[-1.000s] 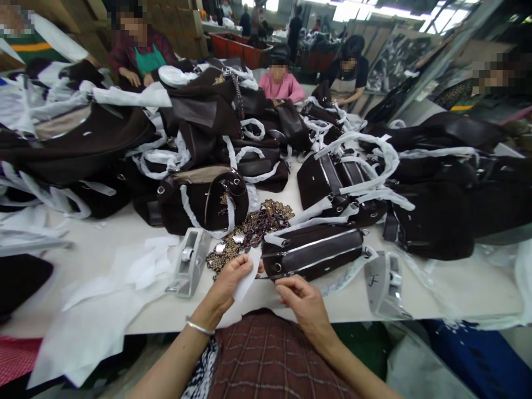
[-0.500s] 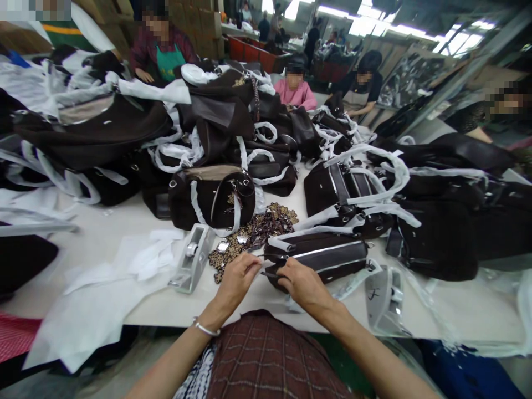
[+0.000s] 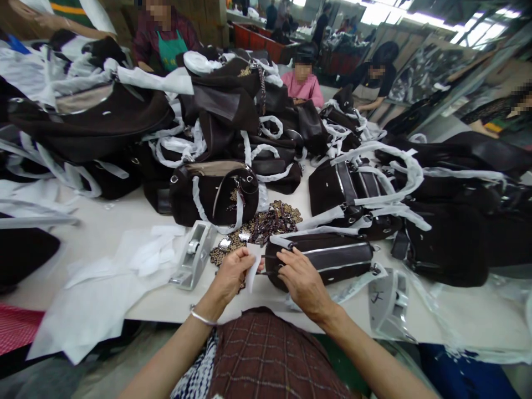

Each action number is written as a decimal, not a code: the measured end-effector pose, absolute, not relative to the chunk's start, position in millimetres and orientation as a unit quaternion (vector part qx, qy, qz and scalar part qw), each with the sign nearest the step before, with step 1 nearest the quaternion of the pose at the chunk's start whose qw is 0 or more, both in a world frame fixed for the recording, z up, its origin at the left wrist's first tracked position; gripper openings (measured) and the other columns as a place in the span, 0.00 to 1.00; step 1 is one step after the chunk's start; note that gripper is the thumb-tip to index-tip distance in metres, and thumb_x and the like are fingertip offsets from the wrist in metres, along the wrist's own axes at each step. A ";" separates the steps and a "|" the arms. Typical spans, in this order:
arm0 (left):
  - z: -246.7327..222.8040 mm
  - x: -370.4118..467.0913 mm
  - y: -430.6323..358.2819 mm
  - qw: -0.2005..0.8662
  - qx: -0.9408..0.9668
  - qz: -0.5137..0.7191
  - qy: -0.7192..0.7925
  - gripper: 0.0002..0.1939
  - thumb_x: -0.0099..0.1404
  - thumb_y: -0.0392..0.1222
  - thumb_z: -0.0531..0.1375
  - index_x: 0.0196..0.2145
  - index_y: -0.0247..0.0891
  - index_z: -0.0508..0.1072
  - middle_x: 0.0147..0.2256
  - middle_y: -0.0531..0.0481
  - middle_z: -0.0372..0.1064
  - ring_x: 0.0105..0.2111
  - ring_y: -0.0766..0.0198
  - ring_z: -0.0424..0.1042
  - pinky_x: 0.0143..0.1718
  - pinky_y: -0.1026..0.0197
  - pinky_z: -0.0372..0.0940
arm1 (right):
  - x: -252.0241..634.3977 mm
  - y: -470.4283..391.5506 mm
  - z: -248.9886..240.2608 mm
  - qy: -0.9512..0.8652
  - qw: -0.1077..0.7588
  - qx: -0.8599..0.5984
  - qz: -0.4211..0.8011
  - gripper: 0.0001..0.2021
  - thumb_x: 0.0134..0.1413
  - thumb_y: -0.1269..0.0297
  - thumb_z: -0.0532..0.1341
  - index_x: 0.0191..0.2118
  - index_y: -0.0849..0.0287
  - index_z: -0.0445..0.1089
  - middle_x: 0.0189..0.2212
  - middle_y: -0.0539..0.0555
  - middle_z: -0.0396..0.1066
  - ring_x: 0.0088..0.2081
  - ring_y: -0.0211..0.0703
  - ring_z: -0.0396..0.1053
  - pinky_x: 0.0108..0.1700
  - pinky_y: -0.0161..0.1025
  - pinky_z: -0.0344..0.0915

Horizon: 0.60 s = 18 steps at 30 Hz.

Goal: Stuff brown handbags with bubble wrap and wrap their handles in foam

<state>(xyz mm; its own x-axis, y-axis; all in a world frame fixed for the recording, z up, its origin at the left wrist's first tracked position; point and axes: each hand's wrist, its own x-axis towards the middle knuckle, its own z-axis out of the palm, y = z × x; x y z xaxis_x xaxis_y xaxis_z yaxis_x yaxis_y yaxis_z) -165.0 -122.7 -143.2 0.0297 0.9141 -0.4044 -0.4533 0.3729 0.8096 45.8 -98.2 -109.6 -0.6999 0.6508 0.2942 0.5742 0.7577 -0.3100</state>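
A dark brown bag (image 3: 332, 257) with a glossy stripe and white-wrapped handles lies on its side before me. My left hand (image 3: 233, 274) pinches a small white slip of paper (image 3: 252, 269) just left of the bag's end, beside thin dark straps. My right hand (image 3: 303, 282) rests on the near left end of the bag, its fingers spread over the surface. Behind my left hand, a heap of patterned brown and gold charms (image 3: 270, 224) lies on the white table (image 3: 162, 305).
Tape dispensers stand at left (image 3: 194, 255) and right (image 3: 390, 305). White sheets (image 3: 100, 293) cover the table's left part. Piled bags (image 3: 95, 124) with wrapped handles fill the back and right. Several people are beyond them, one in pink (image 3: 305, 86).
The white slip now shows upright in my left hand. My right hand's fingers have moved from the straps onto the bag and spread. The view has shifted slightly.
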 end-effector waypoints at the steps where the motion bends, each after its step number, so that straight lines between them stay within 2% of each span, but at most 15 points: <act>1: -140.7 -163.9 -122.7 0.728 0.158 0.508 0.432 0.13 0.57 0.42 0.69 0.34 0.37 0.69 0.30 0.51 0.72 0.28 0.66 0.73 0.33 0.65 0.70 | 46.2 -98.1 -111.8 -0.915 0.206 -0.331 0.108 0.07 0.61 0.74 0.57 0.38 0.59 0.71 0.55 0.60 0.69 0.60 0.50 0.62 0.64 0.58 0.56; 3: -135.7 -161.4 -122.9 0.773 0.063 0.517 0.362 0.17 0.53 0.39 0.72 0.35 0.36 0.68 0.29 0.52 0.72 0.27 0.69 0.72 0.34 0.66 0.70 | 46.5 -97.8 -115.0 -0.908 0.223 -0.332 0.125 0.07 0.61 0.73 0.57 0.38 0.58 0.72 0.54 0.59 0.70 0.59 0.50 0.64 0.64 0.59 0.56; 6: -128.9 -161.2 -123.3 0.763 0.059 0.546 0.340 0.17 0.53 0.38 0.72 0.35 0.37 0.69 0.29 0.53 0.72 0.30 0.67 0.73 0.37 0.66 0.70 | 46.1 -97.4 -117.5 -0.900 0.237 -0.339 0.137 0.06 0.60 0.73 0.59 0.37 0.57 0.72 0.51 0.58 0.72 0.56 0.49 0.66 0.63 0.58 0.57; 9: -125.5 -166.1 -124.5 0.733 0.129 0.550 0.379 0.16 0.55 0.43 0.71 0.37 0.37 0.71 0.32 0.51 0.73 0.34 0.67 0.72 0.38 0.66 0.68 | 45.3 -96.8 -119.0 -0.899 0.232 -0.345 0.140 0.05 0.60 0.73 0.59 0.37 0.57 0.71 0.48 0.57 0.73 0.54 0.48 0.67 0.61 0.56 0.58; 13: -130.4 -166.7 -125.5 0.645 0.238 0.552 0.472 0.11 0.56 0.41 0.70 0.31 0.35 0.72 0.29 0.54 0.70 0.30 0.71 0.68 0.34 0.70 0.64 | 43.6 -95.2 -122.0 -0.897 0.237 -0.345 0.144 0.05 0.61 0.73 0.58 0.37 0.57 0.70 0.44 0.56 0.74 0.51 0.46 0.68 0.60 0.54 0.58; 18: -136.7 -150.6 -119.4 0.699 0.045 0.598 0.389 0.14 0.54 0.37 0.71 0.33 0.37 0.69 0.28 0.53 0.69 0.29 0.68 0.71 0.34 0.66 0.68 | 42.1 -93.4 -125.0 -0.887 0.263 -0.347 0.151 0.05 0.61 0.73 0.58 0.37 0.57 0.69 0.43 0.56 0.74 0.48 0.46 0.68 0.59 0.53 0.59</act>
<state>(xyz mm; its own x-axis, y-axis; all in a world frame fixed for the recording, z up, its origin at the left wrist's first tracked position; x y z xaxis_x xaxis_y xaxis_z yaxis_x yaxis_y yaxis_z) -150.6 -119.4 -136.7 -0.0190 0.8716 -0.4898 -0.8013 0.2797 0.5288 42.1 -93.4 -125.0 -0.6200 0.6958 0.3626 0.5366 0.7132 -0.4511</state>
